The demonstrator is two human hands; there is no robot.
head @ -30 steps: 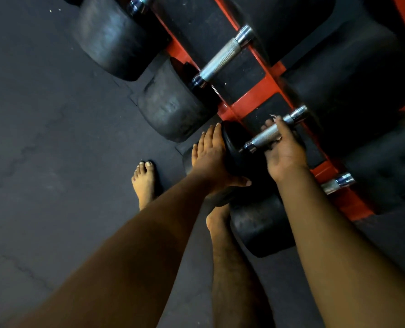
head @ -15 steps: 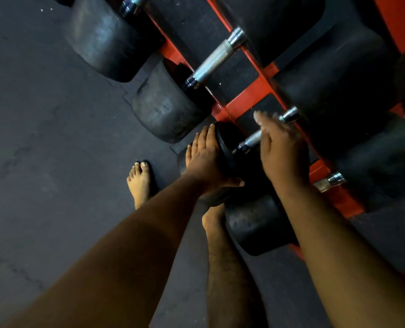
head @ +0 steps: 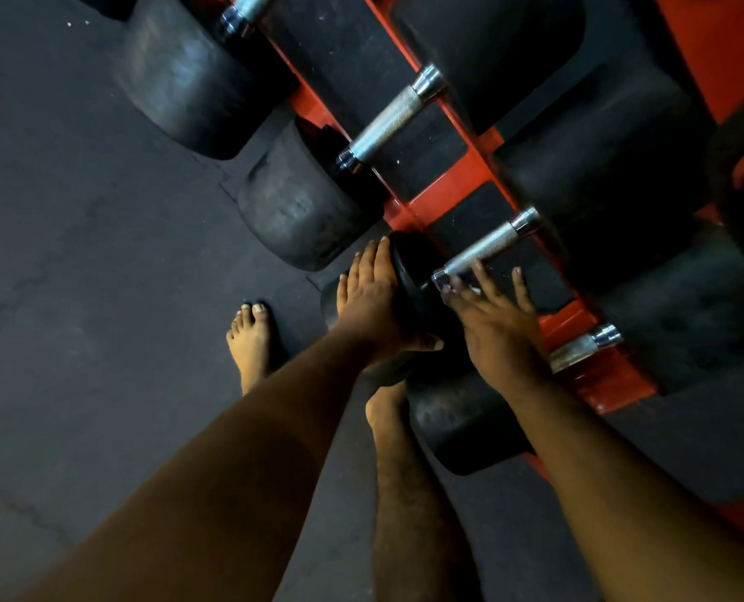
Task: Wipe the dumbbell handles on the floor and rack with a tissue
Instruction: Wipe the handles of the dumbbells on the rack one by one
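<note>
Right hand (head: 498,323) has lifted off the handle (head: 483,249), fingers now spread wide at centre frame. Left hand (head: 372,297) lies flat, fingers straight, against the dumbbell head (head: 413,271).

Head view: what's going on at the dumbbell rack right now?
A barefoot person leans over the red rack. The left hand lies flat on a dumbbell's black end. The right hand, fingers spread, sits just below that dumbbell's handle, not gripping it. A small pale scrap shows by its fingertips, possibly tissue; I cannot tell.
</note>
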